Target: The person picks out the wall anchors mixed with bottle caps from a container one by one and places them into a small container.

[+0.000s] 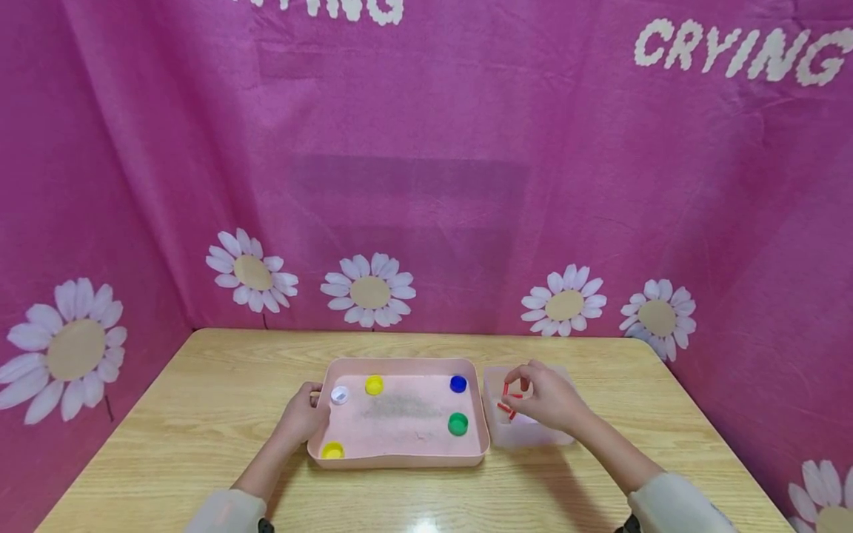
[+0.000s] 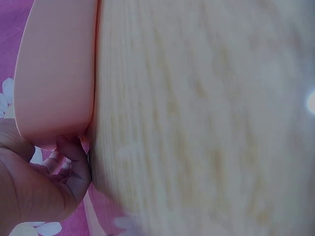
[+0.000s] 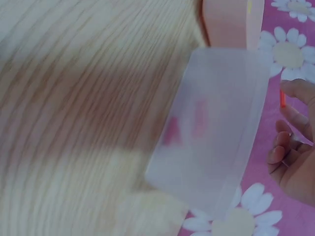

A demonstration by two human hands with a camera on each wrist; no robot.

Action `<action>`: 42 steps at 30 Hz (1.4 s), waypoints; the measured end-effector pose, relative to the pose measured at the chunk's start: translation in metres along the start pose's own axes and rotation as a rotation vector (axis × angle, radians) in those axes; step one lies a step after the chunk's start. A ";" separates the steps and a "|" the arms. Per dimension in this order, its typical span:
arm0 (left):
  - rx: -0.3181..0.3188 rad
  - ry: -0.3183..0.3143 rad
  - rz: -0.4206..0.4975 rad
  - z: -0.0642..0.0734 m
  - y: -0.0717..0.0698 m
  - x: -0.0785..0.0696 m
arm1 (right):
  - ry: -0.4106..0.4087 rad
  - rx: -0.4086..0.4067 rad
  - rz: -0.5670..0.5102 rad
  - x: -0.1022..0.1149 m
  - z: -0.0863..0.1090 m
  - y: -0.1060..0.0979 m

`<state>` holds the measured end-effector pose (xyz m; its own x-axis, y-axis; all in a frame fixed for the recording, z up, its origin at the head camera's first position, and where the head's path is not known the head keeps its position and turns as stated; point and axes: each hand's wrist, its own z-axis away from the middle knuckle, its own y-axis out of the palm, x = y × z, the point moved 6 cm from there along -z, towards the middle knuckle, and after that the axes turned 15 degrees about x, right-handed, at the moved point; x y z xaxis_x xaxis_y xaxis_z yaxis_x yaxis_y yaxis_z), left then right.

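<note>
My left hand (image 1: pixel 305 416) grips the left end of a shallow pink tray (image 1: pixel 400 461), its fingers curled at the end wall (image 2: pixel 54 118) in the left wrist view. Between thumb and forefinger, my right hand (image 1: pixel 553 400) pinches a small thin red stick (image 3: pixel 282 98), held upright over a translucent box (image 1: pixel 538 437). More red sticks (image 1: pixel 504 408) lie inside that box, blurred through its wall in the right wrist view. On the tray sit a white cap (image 1: pixel 339 394), two yellow caps (image 1: pixel 374 385), a blue cap (image 1: pixel 457 383) and a green cap (image 1: pixel 457 424).
Tray and box stand side by side, nearly touching, on a light wooden table (image 1: pixel 166 414). A purple cloth (image 1: pixel 426 185) with daisies and white lettering hangs along the back and both sides. The tray floor has a greyish smudge.
</note>
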<state>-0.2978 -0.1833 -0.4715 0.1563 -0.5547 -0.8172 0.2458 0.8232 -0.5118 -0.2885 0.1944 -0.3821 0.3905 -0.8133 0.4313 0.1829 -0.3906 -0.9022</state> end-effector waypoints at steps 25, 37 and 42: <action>0.008 0.015 0.023 0.002 -0.001 -0.003 | 0.047 0.081 -0.010 -0.044 0.014 -0.004; 0.006 0.010 0.015 0.002 -0.001 -0.002 | 0.055 0.090 -0.002 -0.047 0.012 -0.005; 0.011 -0.001 0.014 0.002 -0.001 -0.003 | 0.072 0.099 0.005 -0.049 0.012 -0.007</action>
<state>-0.2966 -0.1832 -0.4681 0.1606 -0.5429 -0.8243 0.2541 0.8297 -0.4969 -0.2982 0.2421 -0.3969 0.3265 -0.8454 0.4228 0.2704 -0.3451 -0.8988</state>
